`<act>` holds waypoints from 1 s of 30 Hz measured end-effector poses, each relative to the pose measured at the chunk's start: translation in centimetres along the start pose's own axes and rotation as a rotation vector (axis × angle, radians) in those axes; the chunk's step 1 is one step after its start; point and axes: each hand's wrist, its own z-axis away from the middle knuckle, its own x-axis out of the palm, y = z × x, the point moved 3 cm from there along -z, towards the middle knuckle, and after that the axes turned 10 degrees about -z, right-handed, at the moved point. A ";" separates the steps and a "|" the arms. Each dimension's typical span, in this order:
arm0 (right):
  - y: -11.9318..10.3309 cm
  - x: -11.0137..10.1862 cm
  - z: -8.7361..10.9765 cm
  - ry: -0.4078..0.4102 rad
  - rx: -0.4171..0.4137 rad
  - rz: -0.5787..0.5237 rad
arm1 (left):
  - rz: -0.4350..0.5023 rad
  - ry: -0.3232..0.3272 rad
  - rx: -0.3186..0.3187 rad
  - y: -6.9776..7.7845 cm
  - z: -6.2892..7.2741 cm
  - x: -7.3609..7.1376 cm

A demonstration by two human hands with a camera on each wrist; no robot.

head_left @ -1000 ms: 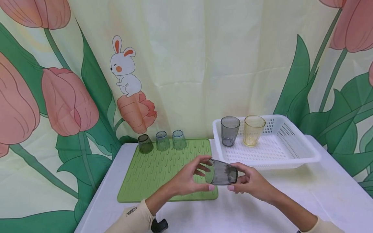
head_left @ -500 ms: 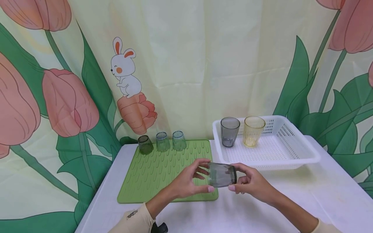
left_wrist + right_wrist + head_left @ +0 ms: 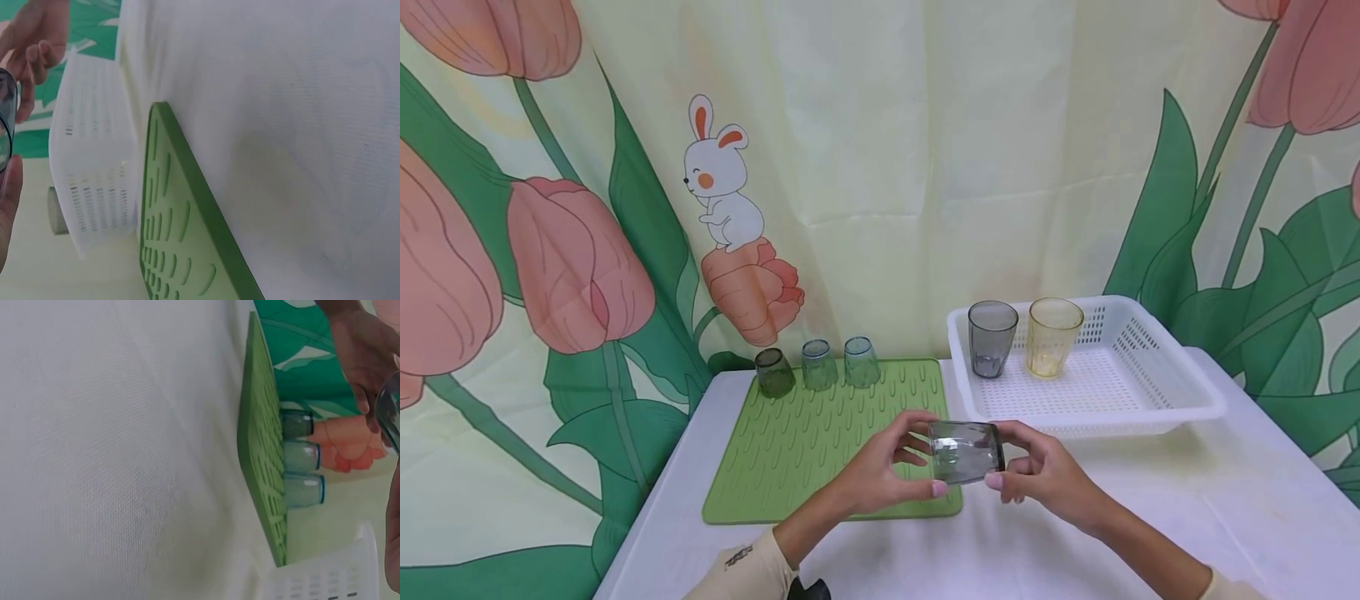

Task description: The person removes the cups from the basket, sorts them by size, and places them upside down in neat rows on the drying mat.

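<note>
A clear grey drinking glass [image 3: 966, 452] lies sideways in the air between both hands, above the right front part of the green mat [image 3: 820, 450]. My left hand [image 3: 887, 471] holds its left end, fingers behind and thumb below. At the darker right end, my right hand [image 3: 1048, 475] pinches the glass between thumb and fingers. In the left wrist view only a slice of the glass [image 3: 6, 115] shows, at the left edge. The right wrist view likewise catches part of the glass [image 3: 390, 412] at its right edge.
Three small glasses, one dark [image 3: 774, 373] and two bluish [image 3: 819, 367], stand along the mat's back edge. A white perforated basket [image 3: 1180, 412] at the right holds a tall grey glass [image 3: 992, 337] and a yellow glass [image 3: 1054, 337]. A printed curtain hangs behind the white-covered table [image 3: 1120, 517].
The grey glass has shifted slightly left and down between my hands, and its slant has changed. Both hands keep nearly the same place. The basket and the standing glasses have not moved.
</note>
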 end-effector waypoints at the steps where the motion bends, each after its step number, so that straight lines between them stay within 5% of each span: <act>1: 0.0 0.1 -0.1 -0.003 -0.010 -0.006 | 0.006 0.002 0.002 0.0 0.0 0.0; 20: -0.3 1.9 -2.4 -0.008 -0.058 -0.046 | 0.041 0.003 -0.003 -1.5 1.8 -1.0; 30: -1.3 3.3 -4.8 0.012 -0.090 -0.042 | -0.034 0.063 -0.074 -3.5 4.7 -3.6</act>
